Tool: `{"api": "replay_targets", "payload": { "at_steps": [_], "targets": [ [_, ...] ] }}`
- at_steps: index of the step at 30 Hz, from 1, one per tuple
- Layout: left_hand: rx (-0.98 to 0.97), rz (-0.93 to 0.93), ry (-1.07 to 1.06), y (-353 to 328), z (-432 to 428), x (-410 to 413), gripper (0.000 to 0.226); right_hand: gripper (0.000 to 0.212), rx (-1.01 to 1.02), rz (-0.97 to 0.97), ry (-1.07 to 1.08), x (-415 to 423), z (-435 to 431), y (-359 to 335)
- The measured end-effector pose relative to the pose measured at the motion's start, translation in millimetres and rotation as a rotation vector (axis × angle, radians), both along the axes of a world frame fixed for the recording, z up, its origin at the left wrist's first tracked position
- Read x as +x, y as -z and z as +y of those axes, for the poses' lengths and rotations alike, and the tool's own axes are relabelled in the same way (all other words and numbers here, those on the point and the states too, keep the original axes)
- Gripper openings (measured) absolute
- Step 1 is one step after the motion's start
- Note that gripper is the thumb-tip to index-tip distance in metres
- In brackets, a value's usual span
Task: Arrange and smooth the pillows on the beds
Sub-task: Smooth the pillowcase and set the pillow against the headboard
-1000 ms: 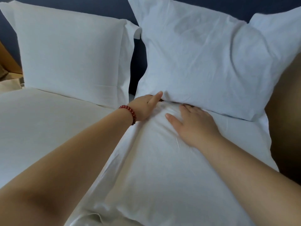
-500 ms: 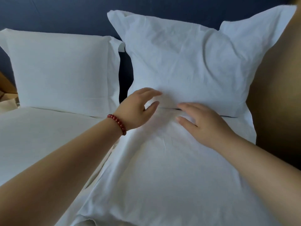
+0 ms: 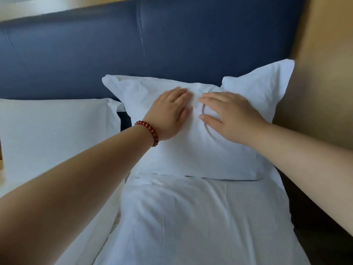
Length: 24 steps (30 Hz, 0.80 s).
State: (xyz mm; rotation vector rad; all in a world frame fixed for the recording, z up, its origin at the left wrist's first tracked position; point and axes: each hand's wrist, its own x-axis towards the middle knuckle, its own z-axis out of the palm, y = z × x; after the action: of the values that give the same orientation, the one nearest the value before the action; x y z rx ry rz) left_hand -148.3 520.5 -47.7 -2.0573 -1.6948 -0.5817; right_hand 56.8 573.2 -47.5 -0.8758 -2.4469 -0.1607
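A white pillow [image 3: 193,153] leans upright against the blue headboard [image 3: 172,44] at the right side of the bed. My left hand [image 3: 170,113], with a red bead bracelet at the wrist, lies flat on the pillow's upper middle, fingers spread. Beside it my right hand [image 3: 229,115] also presses flat on the pillow, and a crease curves between the two hands. Neither hand grips the fabric. In front lies a second white pillow [image 3: 200,222], flat on the bed. A third white pillow [image 3: 57,131] stands at the left.
A tan wall [image 3: 321,73] runs close along the right side of the bed. The white sheet [image 3: 107,226] shows at the lower left. A wooden ledge [image 3: 2,161] is at the far left edge.
Both hands have moved up from the seam between the flat pillow and the upright pillow onto the upright pillow's face. The view has tilted upward, showing more headboard.
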Motion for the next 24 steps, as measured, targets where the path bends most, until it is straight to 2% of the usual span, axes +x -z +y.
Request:
{"api": "replay_targets", "payload": {
  "at_steps": [2, 4, 7, 9, 11, 15, 19, 21, 22, 24],
  "targets": [
    [-0.057, -0.007, -0.025, -16, 17, 9, 0.067, 0.060, 0.025, -0.106, 0.056, 15, 16, -9],
    [-0.109, -0.046, -0.017, -32, 33, 19, 0.061, 0.066, 0.038, -0.184, 0.101, 33, 32, -16],
    [-0.187, -0.060, -0.064, -41, 48, 31, 0.054, 0.067, -0.067, -0.151, 0.267, 70, 62, -19],
    [-0.186, 0.021, -0.098, -36, 50, 34, 0.065, 0.066, -0.280, -0.023, 0.367, 102, 78, -16],
    [-0.186, 0.049, -0.104, -37, 49, 35, 0.075, 0.069, -0.400, 0.159, 0.334, 127, 84, -9],
    [-0.189, -0.159, -0.032, -53, 54, 51, 0.071, 0.044, -0.469, 0.568, 0.202, 129, 80, -6],
    [-0.199, -0.199, 0.048, -57, 65, 81, 0.077, 0.058, -0.617, 0.797, 0.159, 112, 83, -15],
    [-0.209, -0.197, 0.073, -55, 72, 92, 0.079, 0.068, -0.651, 0.909, 0.230, 112, 89, -15],
    [-0.218, -0.200, 0.080, -54, 76, 97, 0.079, 0.076, -0.711, 0.969, 0.293, 114, 91, -14],
    [-0.255, -0.205, 0.080, -54, 84, 103, 0.074, 0.081, -0.979, 1.157, 0.345, 118, 92, -13]
  ]
}}
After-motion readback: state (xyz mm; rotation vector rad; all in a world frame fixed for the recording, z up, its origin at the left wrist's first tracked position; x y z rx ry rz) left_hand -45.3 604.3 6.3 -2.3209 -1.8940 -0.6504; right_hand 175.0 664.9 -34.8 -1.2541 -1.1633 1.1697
